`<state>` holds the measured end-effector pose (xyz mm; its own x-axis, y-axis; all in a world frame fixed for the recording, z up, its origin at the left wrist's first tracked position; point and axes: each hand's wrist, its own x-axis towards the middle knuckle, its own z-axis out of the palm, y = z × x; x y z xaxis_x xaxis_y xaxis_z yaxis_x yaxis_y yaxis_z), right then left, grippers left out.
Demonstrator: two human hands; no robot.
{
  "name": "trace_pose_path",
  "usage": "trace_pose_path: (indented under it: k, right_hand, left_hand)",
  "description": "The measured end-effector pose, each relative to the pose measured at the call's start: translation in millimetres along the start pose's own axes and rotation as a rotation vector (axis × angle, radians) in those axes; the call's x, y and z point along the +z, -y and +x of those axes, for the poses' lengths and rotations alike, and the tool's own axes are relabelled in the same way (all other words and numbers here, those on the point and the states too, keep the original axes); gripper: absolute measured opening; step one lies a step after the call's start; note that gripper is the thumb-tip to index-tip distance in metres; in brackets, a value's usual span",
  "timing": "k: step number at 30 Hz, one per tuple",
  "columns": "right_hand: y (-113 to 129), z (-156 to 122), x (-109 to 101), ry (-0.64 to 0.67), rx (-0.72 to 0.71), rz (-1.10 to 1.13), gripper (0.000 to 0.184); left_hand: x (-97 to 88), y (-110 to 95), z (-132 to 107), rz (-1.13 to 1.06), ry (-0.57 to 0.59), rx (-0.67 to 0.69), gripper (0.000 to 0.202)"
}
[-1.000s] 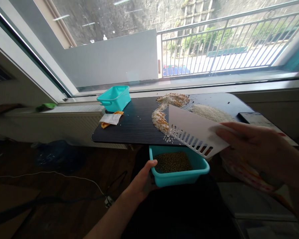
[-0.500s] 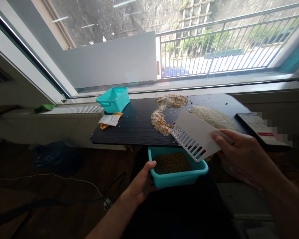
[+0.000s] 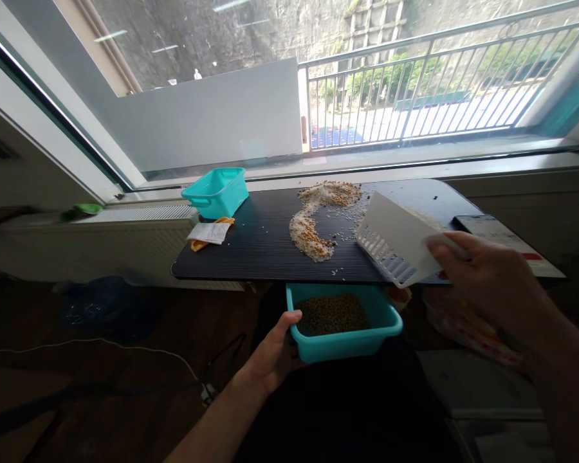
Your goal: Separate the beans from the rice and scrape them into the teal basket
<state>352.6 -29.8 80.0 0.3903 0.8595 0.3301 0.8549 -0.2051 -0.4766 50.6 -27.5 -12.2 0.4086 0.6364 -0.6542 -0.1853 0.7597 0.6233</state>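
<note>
My left hand (image 3: 277, 347) grips the left end of a turquoise plastic basin (image 3: 338, 350), thumb over its rim. Brown beans or grains (image 3: 335, 314) cover much of the basin's floor. In my right hand (image 3: 482, 270) is the handle of a white slotted scoop (image 3: 400, 241), tilted with its slots toward me above the table's front edge. Left of the scoop, a curved heap of white rice mixed with yellow kernels (image 3: 309, 235) lies on the dark table (image 3: 251, 247). A pile of white rice (image 3: 427, 220) is mostly hidden behind the scoop.
A second turquoise basin (image 3: 219, 196) stands at the table's back left, near a folded white and orange cloth or packet (image 3: 210, 233). At the right lies a flat dark-edged box (image 3: 502, 241). A window (image 3: 222, 122) rises behind the table; a radiator (image 3: 145, 241) is at the left.
My right hand has moved the scoop to the right, away from the mixed heap and over the rice pile. My left hand and the basin have stayed nearly still.
</note>
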Motion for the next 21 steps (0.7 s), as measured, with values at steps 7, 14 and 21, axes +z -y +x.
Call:
trace_pose_path:
  k: [7, 14, 21]
  right_hand:
    - [30, -1, -2, 0.115, -0.235, 0.064, 0.042]
    - [30, -2, -3, 0.169, -0.312, 0.103, 0.041]
    - [34, -3, -5, 0.148, -0.35, 0.043, 0.037]
  left_hand:
    - [-1.5, 2, 2, -0.002, 0.008, -0.013, 0.057]
    - [-1.6, 2, 1, -0.012, 0.012, -0.004, 0.054]
    - [-0.5, 2, 1, -0.008, 0.004, -0.005, 0.056]
